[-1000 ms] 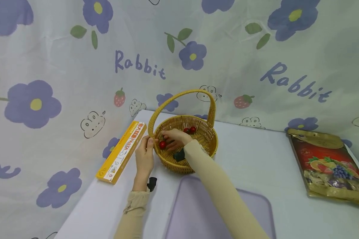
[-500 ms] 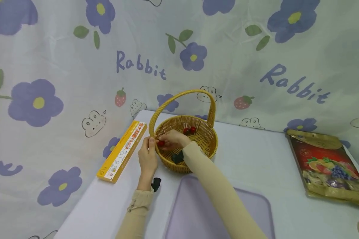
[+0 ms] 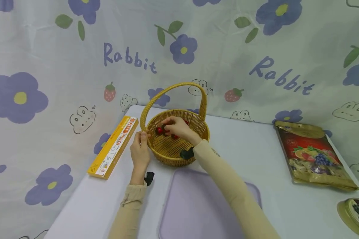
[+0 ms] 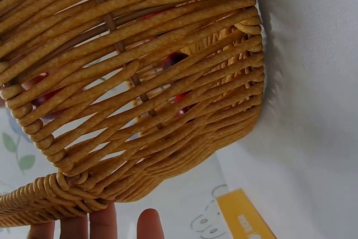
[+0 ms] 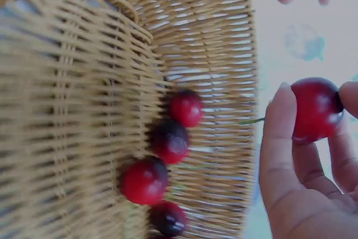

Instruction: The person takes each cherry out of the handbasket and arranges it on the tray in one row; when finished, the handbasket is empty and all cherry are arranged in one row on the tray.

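The woven basket [image 3: 172,162] with its tall arched handle stands on the white table. My left hand [image 3: 140,151] grips it at the left, where the handle meets the rim; the fingers [image 4: 103,222] show under that joint in the left wrist view. My right hand [image 3: 179,128] is over the basket's inside, pinching a shiny red cherry [image 5: 314,110] with a thin green stem between thumb and fingertips. Below it, several more red cherries [image 5: 144,180] with dark patches lie in a row along the basket's inner wall, partly covered by the right hand in the head view.
A yellow pasta box [image 3: 113,147] lies left of the basket. In front is a pale purple tray [image 3: 197,205], with the right forearm across it. A red and gold fruit-picture bag [image 3: 315,156] lies at the right, and a round tin [image 3: 357,214] sits at the lower right edge.
My right hand has moved from the basket's left side rightward and a little back, with a cherry in its fingers. My left hand stays at the handle's base. The head view has shifted slightly.
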Motion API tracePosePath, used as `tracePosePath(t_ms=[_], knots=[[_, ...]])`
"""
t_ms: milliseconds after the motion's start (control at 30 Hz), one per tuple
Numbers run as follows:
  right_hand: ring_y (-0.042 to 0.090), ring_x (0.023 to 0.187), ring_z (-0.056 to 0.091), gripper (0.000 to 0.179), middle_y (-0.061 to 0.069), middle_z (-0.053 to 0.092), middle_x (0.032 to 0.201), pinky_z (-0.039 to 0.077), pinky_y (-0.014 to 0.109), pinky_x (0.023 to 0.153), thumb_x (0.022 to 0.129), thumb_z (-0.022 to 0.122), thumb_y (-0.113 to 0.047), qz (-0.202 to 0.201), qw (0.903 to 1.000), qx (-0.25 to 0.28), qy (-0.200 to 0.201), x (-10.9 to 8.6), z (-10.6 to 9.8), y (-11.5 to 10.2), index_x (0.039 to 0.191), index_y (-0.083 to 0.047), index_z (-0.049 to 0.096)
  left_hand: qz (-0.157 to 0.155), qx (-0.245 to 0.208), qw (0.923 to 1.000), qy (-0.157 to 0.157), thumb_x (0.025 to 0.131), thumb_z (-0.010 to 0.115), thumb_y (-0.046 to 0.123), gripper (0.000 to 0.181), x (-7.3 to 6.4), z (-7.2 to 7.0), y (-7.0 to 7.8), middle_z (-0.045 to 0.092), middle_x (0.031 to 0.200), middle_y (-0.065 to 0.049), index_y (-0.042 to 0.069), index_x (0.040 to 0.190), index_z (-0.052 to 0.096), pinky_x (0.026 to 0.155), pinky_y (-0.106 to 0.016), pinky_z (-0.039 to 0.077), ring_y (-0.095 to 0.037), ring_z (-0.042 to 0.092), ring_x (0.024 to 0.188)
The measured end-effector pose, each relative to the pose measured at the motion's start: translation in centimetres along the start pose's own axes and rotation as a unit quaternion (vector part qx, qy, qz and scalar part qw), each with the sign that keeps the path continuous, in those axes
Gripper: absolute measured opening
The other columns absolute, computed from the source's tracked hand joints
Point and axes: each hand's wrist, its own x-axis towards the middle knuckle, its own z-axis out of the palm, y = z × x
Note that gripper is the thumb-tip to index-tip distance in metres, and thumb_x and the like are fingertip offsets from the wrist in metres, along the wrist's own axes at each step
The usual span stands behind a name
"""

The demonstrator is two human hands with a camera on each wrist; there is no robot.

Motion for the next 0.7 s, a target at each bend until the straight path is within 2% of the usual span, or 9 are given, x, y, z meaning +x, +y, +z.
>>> tracePosePath(t_ms=[100, 167, 233, 267, 333, 467, 600, 633, 700], knots=[[0.025, 0.107, 0.063, 0.026, 0.009, 0.061, 0.122, 0.054, 0.030, 0.084, 0.093, 0.057, -0.008, -0.052, 0.9975, -0.040, 0.025, -1.9, -0.6, -0.3, 0.119, -0.008, 0.062, 0.002, -0.002, 1.0000, 0.000, 0.101, 0.027, 0.059, 0.066, 0.0, 0.1, -0.1, 0.071, 0.107, -0.016, 0.005, 0.118, 0.061, 0.070, -0.041, 0.040, -0.036, 0.063, 0.098], [0.022, 0.104, 0.062, 0.028, 0.008, 0.063, 0.119, 0.051, 0.029, 0.083, 0.089, 0.058, -0.004, -0.097, 0.9924, -0.066, 0.037, -3.4, -0.7, -0.6, 0.116, -0.007, 0.062, 0.003, -0.003, 1.0000, 0.003, 0.101, 0.026, 0.059, 0.066, 0.0, 0.1, -0.1, 0.071, 0.107, -0.017, 0.005, 0.117, 0.061, 0.070, -0.040, 0.040, -0.036, 0.063, 0.097], [0.020, 0.103, 0.060, 0.027, 0.008, 0.063, 0.115, 0.051, 0.029, 0.084, 0.086, 0.059, -0.001, -0.150, 0.9823, -0.102, 0.046, -5.2, -0.6, -0.8, 0.112, -0.007, 0.063, 0.004, -0.007, 0.9999, 0.006, 0.101, 0.027, 0.060, 0.067, 0.1, 0.1, -0.2, 0.071, 0.106, -0.017, 0.005, 0.117, 0.061, 0.070, -0.042, 0.040, -0.037, 0.063, 0.098], [0.020, 0.101, 0.059, 0.027, 0.008, 0.063, 0.113, 0.051, 0.029, 0.085, 0.084, 0.059, 0.001, -0.184, 0.9736, -0.126, 0.048, -6.1, -0.5, -0.9, 0.110, -0.007, 0.063, 0.004, -0.007, 0.9999, 0.007, 0.100, 0.027, 0.060, 0.067, 0.1, 0.1, -0.2, 0.071, 0.106, -0.017, 0.005, 0.117, 0.061, 0.072, -0.043, 0.041, -0.037, 0.063, 0.100], [0.019, 0.100, 0.058, 0.028, 0.008, 0.062, 0.111, 0.051, 0.029, 0.085, 0.081, 0.059, 0.005, -0.252, 0.9510, -0.173, 0.049, -7.9, -0.3, -0.6, 0.106, -0.006, 0.063, 0.003, -0.012, 0.9999, 0.007, 0.100, 0.027, 0.061, 0.068, 0.1, 0.1, -0.1, 0.071, 0.107, -0.019, 0.005, 0.117, 0.061, 0.074, -0.045, 0.042, -0.038, 0.063, 0.102], [0.016, 0.099, 0.057, 0.029, 0.007, 0.059, 0.109, 0.050, 0.024, 0.083, 0.075, 0.062, 0.008, -0.366, 0.8897, -0.268, 0.052, -11.5, 0.2, 1.1, 0.101, -0.007, 0.063, 0.002, -0.014, 0.9999, 0.001, 0.100, 0.026, 0.061, 0.069, 0.0, 0.2, -0.1, 0.070, 0.108, -0.020, 0.004, 0.117, 0.061, 0.076, -0.048, 0.042, -0.039, 0.062, 0.103], [0.015, 0.098, 0.056, 0.030, 0.006, 0.057, 0.109, 0.048, 0.023, 0.083, 0.076, 0.067, 0.006, -0.421, 0.8366, -0.347, 0.044, -14.1, 0.5, 3.4, 0.100, -0.010, 0.063, 0.002, -0.010, 0.9999, 0.000, 0.099, 0.025, 0.063, 0.071, 0.1, 0.2, -0.2, 0.070, 0.108, -0.018, 0.005, 0.117, 0.061, 0.073, -0.045, 0.042, -0.039, 0.063, 0.101], [0.015, 0.098, 0.056, 0.029, 0.005, 0.057, 0.109, 0.048, 0.023, 0.083, 0.077, 0.068, 0.006, -0.428, 0.8264, -0.363, 0.041, -14.5, 0.6, 3.9, 0.100, -0.011, 0.063, 0.001, -0.011, 0.9999, 0.001, 0.099, 0.025, 0.064, 0.071, 0.1, 0.2, -0.2, 0.071, 0.108, -0.017, 0.005, 0.117, 0.061, 0.072, -0.044, 0.041, -0.038, 0.063, 0.100], [0.015, 0.099, 0.055, 0.030, 0.004, 0.057, 0.108, 0.047, 0.025, 0.085, 0.078, 0.070, 0.004, -0.433, 0.8119, -0.391, 0.033, -15.1, 0.6, 5.0, 0.102, -0.012, 0.062, -0.002, -0.011, 0.9999, 0.001, 0.099, 0.025, 0.064, 0.070, 0.1, 0.2, -0.2, 0.071, 0.108, -0.016, 0.006, 0.117, 0.061, 0.071, -0.043, 0.040, -0.038, 0.063, 0.099]])
